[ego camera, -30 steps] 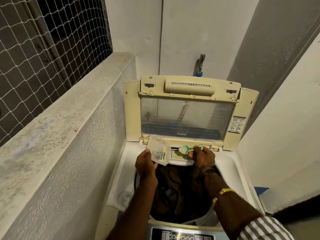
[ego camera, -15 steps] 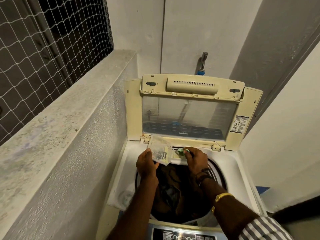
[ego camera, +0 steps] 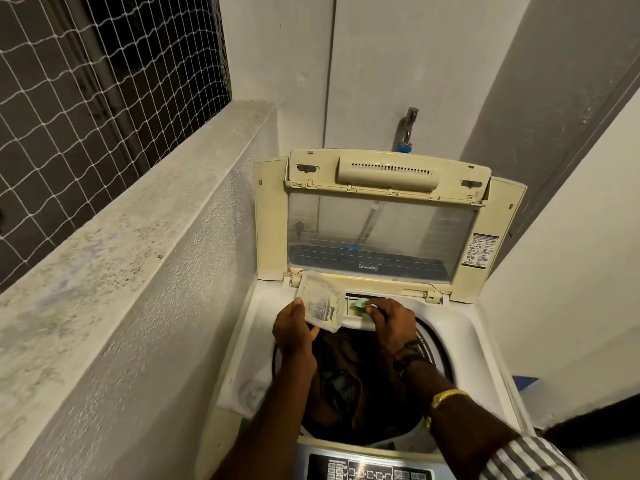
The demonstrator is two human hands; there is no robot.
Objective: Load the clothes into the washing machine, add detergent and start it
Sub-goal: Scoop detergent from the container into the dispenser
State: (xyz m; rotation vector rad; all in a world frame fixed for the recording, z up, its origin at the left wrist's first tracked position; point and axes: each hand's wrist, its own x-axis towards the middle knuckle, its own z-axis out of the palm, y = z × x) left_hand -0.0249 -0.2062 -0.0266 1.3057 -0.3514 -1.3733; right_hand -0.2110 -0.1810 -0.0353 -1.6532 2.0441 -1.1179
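The top-loading washing machine stands with its cream lid raised against the wall. Dark brown clothes fill the drum. My left hand holds up the clear flap of the detergent compartment at the back rim. My right hand grips a pale green scoop, its bowl tipped down inside the open detergent tray. Most of the scoop's handle is hidden by my fingers.
A rough concrete parapet with netting above runs along the left. A tap sits on the wall behind the lid. The control panel lies at the near edge. White walls close in on the right.
My right hand turned the scoop from level above the tray to tipped down into it. My left hand kept the flap raised.
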